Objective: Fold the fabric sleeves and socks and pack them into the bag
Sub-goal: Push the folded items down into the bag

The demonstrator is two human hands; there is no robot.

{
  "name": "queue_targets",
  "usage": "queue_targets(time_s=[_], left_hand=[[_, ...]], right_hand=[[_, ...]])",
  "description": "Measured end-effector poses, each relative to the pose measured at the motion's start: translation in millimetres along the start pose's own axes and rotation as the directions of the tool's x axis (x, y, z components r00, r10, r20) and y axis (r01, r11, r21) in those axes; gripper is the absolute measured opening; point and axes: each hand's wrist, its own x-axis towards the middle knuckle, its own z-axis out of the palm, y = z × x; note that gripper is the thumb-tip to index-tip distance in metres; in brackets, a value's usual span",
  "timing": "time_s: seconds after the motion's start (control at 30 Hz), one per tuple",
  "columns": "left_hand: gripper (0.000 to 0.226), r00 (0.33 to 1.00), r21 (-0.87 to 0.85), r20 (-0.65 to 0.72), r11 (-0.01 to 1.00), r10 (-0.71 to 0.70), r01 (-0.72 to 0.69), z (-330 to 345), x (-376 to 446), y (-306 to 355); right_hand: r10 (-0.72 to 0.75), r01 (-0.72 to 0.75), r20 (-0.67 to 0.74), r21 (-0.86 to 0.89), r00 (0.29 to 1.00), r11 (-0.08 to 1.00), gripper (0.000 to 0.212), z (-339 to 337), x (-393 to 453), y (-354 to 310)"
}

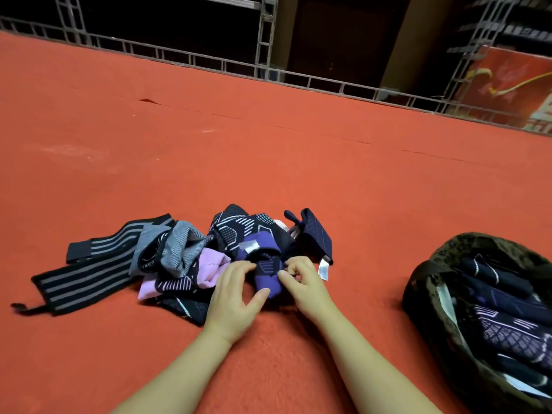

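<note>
A heap of socks and fabric sleeves lies on the red carpet in front of me: black-and-grey striped sleeves [86, 273], a grey ribbed piece [179, 249], a pink sock [209, 264] and a navy sock [313, 234]. At the heap's near edge sits a purple sock [267, 274]. My left hand [236, 297] grips its left side, thumb curled under it. My right hand [301, 279] pinches its right side with curled fingers. A dark open bag [433, 294] at the right holds several folded navy and purple pieces.
Red carpet [239, 150] stretches far ahead and to the left, with a seam running across it. A metal truss rail [268, 73] borders the carpet's far edge, with dark shelving behind it and a red banner [507, 82] at the far right.
</note>
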Motion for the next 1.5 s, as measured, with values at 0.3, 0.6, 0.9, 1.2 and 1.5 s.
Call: queue_targets(time_s=[0.3, 0.6, 0.9, 1.2, 1.5], left_hand=[[0.065, 0.891, -0.319, 0.452, 0.924, -0.047, 0.211, 40.5, 8.3, 36.5], [0.048, 0.827, -0.608, 0.562, 0.666, -0.023, 0.433, 52.4, 30.4, 37.9], [0.042, 0.785, -0.602, 0.619, 0.659, 0.029, 0.450, 58.2, 31.9, 33.6], [0.026, 0.891, -0.618, 0.195, 0.654, -0.410, 0.436, 61.7, 44.2, 26.1], [0.026, 0.844, -0.692, 0.372, 0.491, -0.385, 0.529, 62.3, 42.7, 25.4]], right_hand=[[0.091, -0.026, -0.204, 0.302, 0.975, 0.953, 0.025, -27.5, -38.0, -3.5], [0.226, -0.189, -0.081, 0.317, 0.971, 0.929, 0.046, -51.3, -15.5, 36.4], [0.202, -0.178, -0.109, 0.198, 0.973, 0.964, 0.028, -60.0, -4.7, 38.4], [0.296, -0.210, -0.609, 0.211, 0.736, 0.955, 0.038, -85.1, -1.0, 54.5], [-0.247, -0.047, -0.515, -0.493, 0.821, 0.869, 0.046, -81.2, -14.9, 46.2]])
